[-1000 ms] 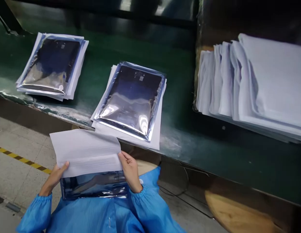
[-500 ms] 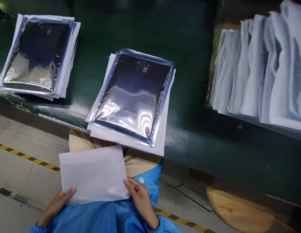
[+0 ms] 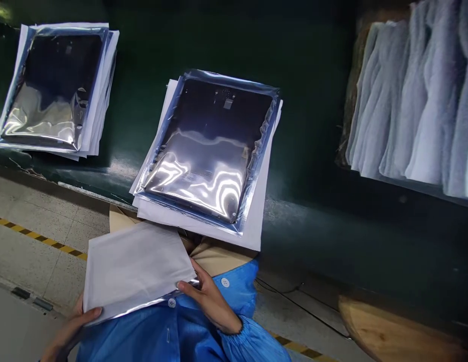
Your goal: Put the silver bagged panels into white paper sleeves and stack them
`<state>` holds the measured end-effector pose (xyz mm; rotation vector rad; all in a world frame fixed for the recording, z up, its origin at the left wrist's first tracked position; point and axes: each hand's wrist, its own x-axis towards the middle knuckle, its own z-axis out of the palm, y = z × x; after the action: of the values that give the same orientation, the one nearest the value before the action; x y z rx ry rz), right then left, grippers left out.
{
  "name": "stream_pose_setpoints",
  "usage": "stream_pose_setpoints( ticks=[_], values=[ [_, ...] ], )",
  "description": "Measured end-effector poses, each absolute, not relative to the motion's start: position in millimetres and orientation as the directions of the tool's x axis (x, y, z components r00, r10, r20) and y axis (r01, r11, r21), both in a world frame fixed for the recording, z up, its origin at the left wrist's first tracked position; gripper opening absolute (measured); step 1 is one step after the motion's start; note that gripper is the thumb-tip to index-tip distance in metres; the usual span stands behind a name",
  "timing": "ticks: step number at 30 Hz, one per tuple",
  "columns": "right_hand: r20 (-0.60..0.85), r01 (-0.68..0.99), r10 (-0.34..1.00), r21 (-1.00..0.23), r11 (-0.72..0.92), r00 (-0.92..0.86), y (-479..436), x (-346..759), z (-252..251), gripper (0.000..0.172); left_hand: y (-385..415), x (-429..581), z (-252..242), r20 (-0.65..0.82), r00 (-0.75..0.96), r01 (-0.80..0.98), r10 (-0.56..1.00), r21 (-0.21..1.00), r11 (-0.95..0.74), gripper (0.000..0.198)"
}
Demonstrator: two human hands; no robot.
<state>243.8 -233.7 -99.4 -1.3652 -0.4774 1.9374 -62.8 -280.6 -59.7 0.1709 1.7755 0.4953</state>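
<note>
Two glossy dark film-wrapped packets point(image 3: 211, 141) already lie stacked; left hand's point(image 3: 75, 322) and right hand's point(image 3: 212, 301) fingers grip a white-covered, silvery-edged flat packet point(image 3: 134, 269), unstacked.

Glossy plastic pouch point(image 3: 211, 146), matt paper-like sheet point(image 3: 134, 266), fuzzy cloth-like stack point(image 3: 403, 110), smooth wooden board point(image 3: 392, 332).

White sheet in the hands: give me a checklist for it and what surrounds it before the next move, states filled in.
1. Left hand has a grip on the white sheet: ok, thumb on top at its near left corner.
2. Right hand has a grip: ok, thumb on top at the right side.
3. Sheet fully covers the shiny pouch beneath: not ok, a silver strip shows along the near edge.
4. Contents of that pouch: cannot tell, the sheet hides them.
5. Middle pouch on the bench lies on white paper: ok.
</note>
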Motion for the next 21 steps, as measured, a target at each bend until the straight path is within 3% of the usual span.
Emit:
stream_pose_setpoints(
  ticks=[4, 11, 16, 21],
  values=[
    [-0.734, -0.423, 0.678, -0.606, -0.674, -0.03, -225.2, 222.6, -115.1, 0.048, -270.0, -66.8, -54.9, -0.799, -0.293, 0.026, 0.526, 0.543, 0.839, 0.091],
    [-0.737, -0.446, 0.645, -0.655, -0.61, 0.201, -227.8, 205.6, -125.7, 0.052, -273.0, -55.5, -78.1, -0.736, -0.436, 0.179, 0.517, 0.492, 0.852, 0.051],
    [-0.808, -0.717, 0.58, -0.463, -0.521, 0.101, -230.1, 219.0, -122.1, 0.049, -278.0, -47.2, -91.1, -0.723, -0.486, 0.265, 0.491, 0.414, 0.871, 0.039],
    [-0.8, -0.703, 0.582, -0.498, -0.509, 0.145, -232.2, 229.5, -135.2, 0.029, -274.1, -51.7, -95.4, -0.815, -0.365, 0.172, 0.449, 0.415, 0.893, 0.047]
  ],
)
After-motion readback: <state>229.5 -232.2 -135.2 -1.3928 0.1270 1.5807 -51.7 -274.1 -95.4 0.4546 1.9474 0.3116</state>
